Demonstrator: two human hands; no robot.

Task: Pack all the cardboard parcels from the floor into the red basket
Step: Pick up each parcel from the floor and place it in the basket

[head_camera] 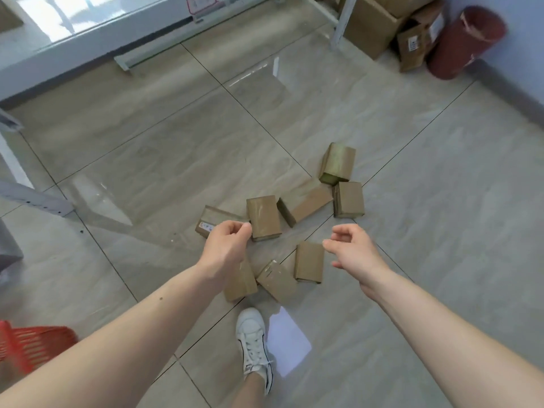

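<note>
Cardboard parcels (264,217) beneath empty, half-curled fingers (338,235)

Eight cardboard parcels (264,217), one red basket (32,346), two hands (228,248).

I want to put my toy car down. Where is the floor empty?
Bare tiles lie right of the cardboard parcels, beyond the right hand, and between the parcels and the glass door. It is crowded under both hands, and near the white shoe and left hand.
</note>
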